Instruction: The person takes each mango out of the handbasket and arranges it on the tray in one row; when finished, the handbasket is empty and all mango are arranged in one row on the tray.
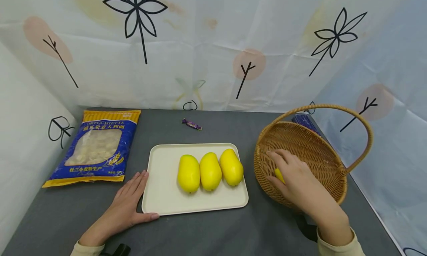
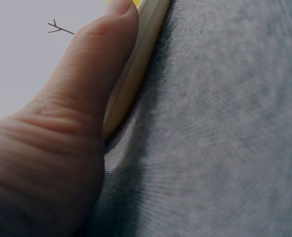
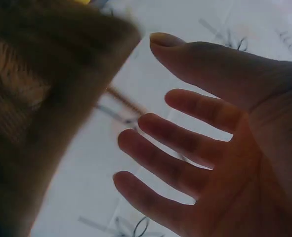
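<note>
Three yellow mangoes [image 1: 210,171] lie side by side on the right half of a cream tray [image 1: 163,196]. My left hand [image 1: 128,204] lies at the tray's left side, fingers straight along the edge and thumb at the near corner. In the left wrist view the thumb [image 2: 96,59] rests against the tray's rim [image 2: 136,74]. Over the wicker basket [image 1: 320,156] reaches my right hand [image 1: 297,178], thumb and fingers spread apart. A yellow fruit [image 1: 279,175] in the basket shows between them, mostly hidden. The right wrist view has the fingers [image 3: 170,143] loosely extended, nothing between them.
A blue and yellow pasta bag [image 1: 96,145] lies at the left. Behind the tray is a small purple wrapped candy [image 1: 191,124]. The basket's tall handle [image 1: 368,137] arches up at the right, with a dark blue box [image 1: 305,122] behind it. Patterned cloth walls enclose the grey table.
</note>
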A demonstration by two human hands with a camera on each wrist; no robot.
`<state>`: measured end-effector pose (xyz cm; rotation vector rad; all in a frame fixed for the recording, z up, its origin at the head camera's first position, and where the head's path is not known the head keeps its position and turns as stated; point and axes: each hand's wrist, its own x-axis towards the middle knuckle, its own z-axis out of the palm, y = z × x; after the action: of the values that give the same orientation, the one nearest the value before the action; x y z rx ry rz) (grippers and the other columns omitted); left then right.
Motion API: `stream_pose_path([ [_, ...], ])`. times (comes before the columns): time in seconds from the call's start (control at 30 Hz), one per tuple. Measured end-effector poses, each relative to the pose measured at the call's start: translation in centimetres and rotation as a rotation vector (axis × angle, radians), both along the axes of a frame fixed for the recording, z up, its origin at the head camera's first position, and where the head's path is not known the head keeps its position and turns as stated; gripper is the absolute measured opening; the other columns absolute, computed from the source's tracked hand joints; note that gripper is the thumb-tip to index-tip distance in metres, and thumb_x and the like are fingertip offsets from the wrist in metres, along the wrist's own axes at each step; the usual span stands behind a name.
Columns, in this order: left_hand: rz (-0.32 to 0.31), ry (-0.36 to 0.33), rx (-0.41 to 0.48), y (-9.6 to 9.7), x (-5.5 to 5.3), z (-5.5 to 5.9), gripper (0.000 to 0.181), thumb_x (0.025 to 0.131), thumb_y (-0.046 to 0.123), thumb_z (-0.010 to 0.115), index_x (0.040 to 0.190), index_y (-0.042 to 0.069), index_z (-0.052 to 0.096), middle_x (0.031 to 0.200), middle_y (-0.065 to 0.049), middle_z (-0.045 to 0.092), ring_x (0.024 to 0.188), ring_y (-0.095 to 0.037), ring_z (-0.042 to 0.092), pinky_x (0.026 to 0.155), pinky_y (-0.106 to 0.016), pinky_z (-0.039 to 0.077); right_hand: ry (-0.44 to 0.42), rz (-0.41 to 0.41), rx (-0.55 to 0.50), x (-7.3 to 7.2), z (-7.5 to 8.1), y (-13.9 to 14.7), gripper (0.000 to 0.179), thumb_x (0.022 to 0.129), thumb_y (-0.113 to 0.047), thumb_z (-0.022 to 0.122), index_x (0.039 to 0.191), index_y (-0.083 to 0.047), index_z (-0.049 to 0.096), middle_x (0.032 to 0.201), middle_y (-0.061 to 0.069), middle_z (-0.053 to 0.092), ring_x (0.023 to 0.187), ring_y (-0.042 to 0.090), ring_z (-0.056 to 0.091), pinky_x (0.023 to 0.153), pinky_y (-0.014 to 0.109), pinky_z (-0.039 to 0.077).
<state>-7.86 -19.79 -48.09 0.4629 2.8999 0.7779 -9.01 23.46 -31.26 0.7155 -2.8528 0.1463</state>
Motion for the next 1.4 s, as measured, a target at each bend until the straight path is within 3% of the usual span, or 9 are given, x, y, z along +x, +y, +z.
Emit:
stream_pose_path([
  [0.27, 0.002, -0.002, 0.007, -0.1, 0.0, 0.0, 0.124, 0.066, 0.075, 0.066, 0.156, 0.013, 0.008, 0.159, -0.016, 0.014, 0.145, -0.036, 0.011, 0.107, -0.063, 0.014, -0.303, -0.227, 0.02, -0.6, -1.3, 5.1, 0.061, 0.084, -0.011, 0.073, 0.135, 0.005, 0.044, 0.122, 0.029, 0.053, 0.104, 0.043, 0.057, 0.08, 0.052, 0.05],
  [0.43, 0.002, -0.01, 0.004, -0.1, -0.1, 0.0, 0.124, 0.066, 0.077, 0.065, 0.156, 0.013, 0.008, 0.16, -0.016, 0.013, 0.145, -0.036, 0.011, 0.108, -0.063, 0.013, -0.451, -0.292, 0.003, -0.8, -2.5, 6.5, 0.059, 0.085, -0.019, 0.072, 0.132, 0.006, 0.047, 0.124, 0.033, 0.052, 0.104, 0.046, 0.057, 0.078, 0.053, 0.049],
  [0.73, 0.001, -0.012, 0.018, -0.1, 0.0, -0.2, 0.124, 0.066, 0.076, 0.066, 0.156, 0.014, 0.007, 0.16, -0.016, 0.013, 0.145, -0.036, 0.01, 0.109, -0.062, 0.013, -0.495, -0.301, 0.015, -0.6, -3.4, 7.2, 0.049, 0.083, -0.026, 0.074, 0.124, -0.003, 0.058, 0.114, 0.027, 0.06, 0.088, 0.03, 0.06, 0.071, 0.046, 0.049],
  [0.93, 0.004, -0.014, 0.022, -0.1, 0.0, 0.0, 0.124, 0.066, 0.076, 0.066, 0.156, 0.013, 0.008, 0.16, -0.016, 0.013, 0.145, -0.036, 0.01, 0.109, -0.062, 0.012, -0.533, -0.304, 0.016, -0.6, -3.6, 7.6, 0.05, 0.085, -0.028, 0.072, 0.126, -0.003, 0.058, 0.109, 0.02, 0.065, 0.079, 0.022, 0.058, 0.066, 0.039, 0.045],
  [1.27, 0.007, -0.023, 0.024, 0.0, 0.0, 0.0, 0.124, 0.066, 0.076, 0.066, 0.156, 0.013, 0.007, 0.16, -0.016, 0.012, 0.146, -0.036, 0.01, 0.109, -0.062, 0.012, -0.616, -0.333, -0.02, -0.5, -3.6, 8.1, 0.06, 0.083, -0.025, 0.074, 0.135, -0.004, 0.05, 0.106, 0.016, 0.064, 0.068, 0.018, 0.05, 0.06, 0.034, 0.04],
  [1.4, 0.006, -0.021, 0.02, 0.0, -0.1, 0.0, 0.124, 0.066, 0.076, 0.065, 0.156, 0.014, 0.007, 0.16, -0.015, 0.012, 0.146, -0.036, 0.009, 0.11, -0.061, 0.011, -0.632, -0.338, -0.028, -0.6, -3.6, 8.1, 0.061, 0.083, -0.023, 0.074, 0.136, -0.003, 0.049, 0.108, 0.017, 0.063, 0.071, 0.019, 0.05, 0.061, 0.034, 0.041],
])
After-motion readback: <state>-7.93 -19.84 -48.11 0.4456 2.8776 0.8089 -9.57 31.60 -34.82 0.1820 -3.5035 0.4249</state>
